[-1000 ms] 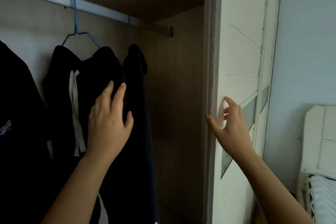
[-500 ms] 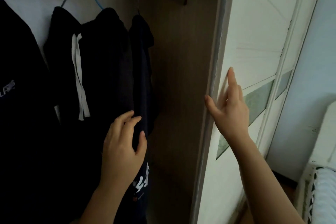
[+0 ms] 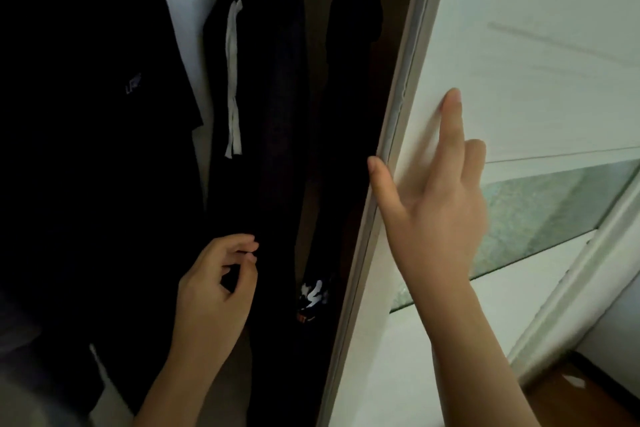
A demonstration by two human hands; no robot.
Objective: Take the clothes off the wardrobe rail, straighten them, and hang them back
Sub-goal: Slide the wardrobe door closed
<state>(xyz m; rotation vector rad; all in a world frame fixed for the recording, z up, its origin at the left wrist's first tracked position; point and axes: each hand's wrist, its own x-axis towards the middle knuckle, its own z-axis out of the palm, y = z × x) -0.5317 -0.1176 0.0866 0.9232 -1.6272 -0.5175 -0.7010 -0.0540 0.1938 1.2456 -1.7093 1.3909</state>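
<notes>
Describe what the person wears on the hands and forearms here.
Nothing visible. The left hand and right hand are bare: no gloves, rings, watch or bracelet. The left forearm and right forearm are uncovered to the frame's edge; no sleeve shows.

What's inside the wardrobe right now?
Dark clothes hang there: a black top, a garment with a white cord, another piece beside the door. The door hides anything further right.

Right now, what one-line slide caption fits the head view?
Left hand, fingers curled, in front of the dark hanging clothes; right hand rests flat on the white wardrobe door.
</notes>
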